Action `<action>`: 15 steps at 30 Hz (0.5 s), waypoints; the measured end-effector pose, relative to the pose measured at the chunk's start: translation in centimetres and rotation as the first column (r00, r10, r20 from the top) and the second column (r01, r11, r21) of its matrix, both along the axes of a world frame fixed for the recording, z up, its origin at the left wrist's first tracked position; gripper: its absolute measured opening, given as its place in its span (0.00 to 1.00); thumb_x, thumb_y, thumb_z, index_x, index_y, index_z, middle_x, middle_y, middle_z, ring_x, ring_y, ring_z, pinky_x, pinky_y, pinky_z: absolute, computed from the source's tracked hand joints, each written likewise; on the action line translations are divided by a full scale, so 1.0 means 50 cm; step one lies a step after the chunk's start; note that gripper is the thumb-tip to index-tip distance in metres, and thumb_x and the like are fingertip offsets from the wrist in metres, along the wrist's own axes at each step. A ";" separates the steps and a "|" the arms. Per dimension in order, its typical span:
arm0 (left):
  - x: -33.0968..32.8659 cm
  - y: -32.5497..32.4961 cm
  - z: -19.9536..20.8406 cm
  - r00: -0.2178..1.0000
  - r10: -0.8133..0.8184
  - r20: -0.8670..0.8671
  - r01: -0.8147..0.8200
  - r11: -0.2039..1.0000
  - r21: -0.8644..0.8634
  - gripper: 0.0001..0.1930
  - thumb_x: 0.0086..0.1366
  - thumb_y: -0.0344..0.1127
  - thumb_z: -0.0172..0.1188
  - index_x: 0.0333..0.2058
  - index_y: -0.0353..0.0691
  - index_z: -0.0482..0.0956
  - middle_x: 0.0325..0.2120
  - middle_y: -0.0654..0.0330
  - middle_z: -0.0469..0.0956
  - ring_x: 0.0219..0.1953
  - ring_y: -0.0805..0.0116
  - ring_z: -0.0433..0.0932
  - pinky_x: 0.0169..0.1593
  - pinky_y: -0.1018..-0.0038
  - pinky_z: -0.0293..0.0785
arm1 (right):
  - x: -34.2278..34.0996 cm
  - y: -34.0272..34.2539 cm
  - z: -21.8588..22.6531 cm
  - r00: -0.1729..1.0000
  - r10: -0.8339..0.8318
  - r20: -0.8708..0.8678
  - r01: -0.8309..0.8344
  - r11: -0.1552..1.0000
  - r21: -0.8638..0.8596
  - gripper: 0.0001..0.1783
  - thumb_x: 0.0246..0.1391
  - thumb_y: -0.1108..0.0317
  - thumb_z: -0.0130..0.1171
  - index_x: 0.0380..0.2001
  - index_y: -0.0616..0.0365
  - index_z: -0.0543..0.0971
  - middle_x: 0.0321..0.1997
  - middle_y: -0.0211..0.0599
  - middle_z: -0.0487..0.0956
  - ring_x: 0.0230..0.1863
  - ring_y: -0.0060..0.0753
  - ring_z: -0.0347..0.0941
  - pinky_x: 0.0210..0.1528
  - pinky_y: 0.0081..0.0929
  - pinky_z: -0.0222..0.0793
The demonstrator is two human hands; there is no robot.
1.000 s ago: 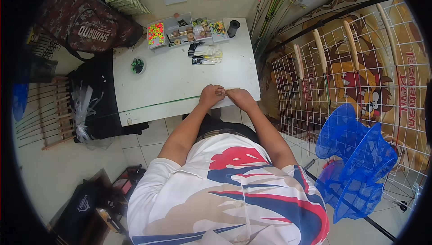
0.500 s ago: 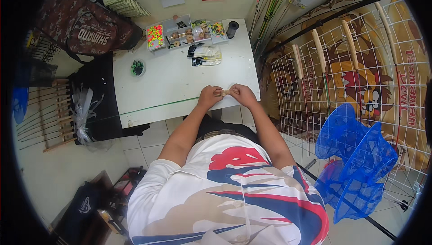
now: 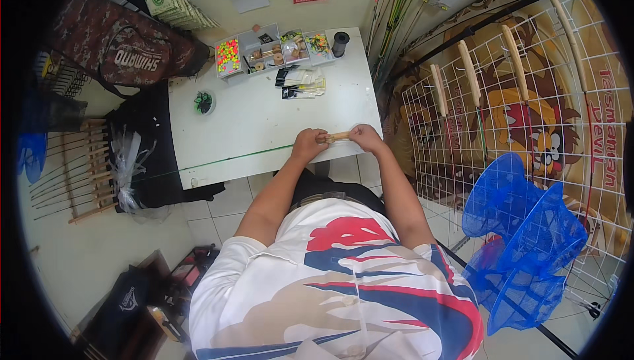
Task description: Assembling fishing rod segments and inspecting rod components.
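A thin green fishing rod point(image 3: 244, 154) lies along the near side of the white table, its shaft running off to the left past the table edge. Its light wooden handle point(image 3: 339, 136) shows between my two hands. My left hand point(image 3: 310, 144) is closed round the handle's front part, where it meets the green shaft. At the handle's butt end, my right hand point(image 3: 366, 138) has its fingers closed in a pinch. Small details under the fingers are hidden.
On the white table point(image 3: 251, 119) stand an organizer box point(image 3: 247, 72) with bright beads and spools, small packets point(image 3: 300, 82), a tub point(image 3: 205, 102) and a dark spool point(image 3: 340, 43). Blue nets point(image 3: 522, 241) and a wire rack point(image 3: 422, 96) with rods are at the right.
My right hand has moved right, away from my left hand, and more of the wooden handle now shows between them. My left hand has stayed almost in place.
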State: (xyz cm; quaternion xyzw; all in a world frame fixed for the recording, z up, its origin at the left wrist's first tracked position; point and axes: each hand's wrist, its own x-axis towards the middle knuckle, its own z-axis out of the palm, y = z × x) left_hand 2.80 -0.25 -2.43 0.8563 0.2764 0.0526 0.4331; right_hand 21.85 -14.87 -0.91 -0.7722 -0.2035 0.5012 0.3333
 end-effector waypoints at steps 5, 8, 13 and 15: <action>0.021 -0.005 0.023 1.000 0.024 0.018 -0.023 0.998 -0.051 0.20 0.46 0.37 0.72 0.40 0.39 0.85 0.30 0.49 0.82 0.35 0.54 0.82 0.44 0.65 0.78 | -0.014 0.001 -0.038 0.889 -0.271 0.369 0.247 0.963 0.112 0.09 0.44 0.68 0.64 0.28 0.60 0.77 0.21 0.33 0.76 0.18 0.31 0.71 0.16 0.26 0.66; 0.024 -0.004 0.026 1.000 0.013 0.016 -0.013 1.000 -0.026 0.20 0.46 0.36 0.72 0.40 0.37 0.84 0.32 0.48 0.83 0.35 0.54 0.83 0.44 0.65 0.79 | -0.021 0.009 -0.024 0.877 -0.376 0.300 0.380 0.924 0.047 0.08 0.42 0.70 0.65 0.27 0.60 0.77 0.23 0.36 0.77 0.19 0.32 0.73 0.16 0.31 0.70; 0.019 -0.007 0.011 0.997 0.068 0.045 -0.063 0.991 -0.115 0.19 0.46 0.36 0.71 0.39 0.38 0.84 0.31 0.49 0.83 0.35 0.54 0.83 0.44 0.64 0.79 | -0.025 0.013 0.004 0.890 -0.388 0.240 0.416 0.906 -0.076 0.08 0.43 0.69 0.65 0.27 0.60 0.79 0.25 0.37 0.78 0.22 0.31 0.76 0.21 0.33 0.79; 0.022 -0.008 0.016 0.997 0.066 0.036 -0.063 0.994 -0.087 0.19 0.46 0.36 0.71 0.39 0.38 0.85 0.30 0.48 0.82 0.35 0.54 0.83 0.44 0.64 0.79 | -0.019 0.011 -0.001 0.911 -0.387 0.141 0.404 0.906 -0.127 0.09 0.48 0.68 0.66 0.31 0.62 0.81 0.27 0.37 0.80 0.24 0.31 0.78 0.25 0.32 0.82</action>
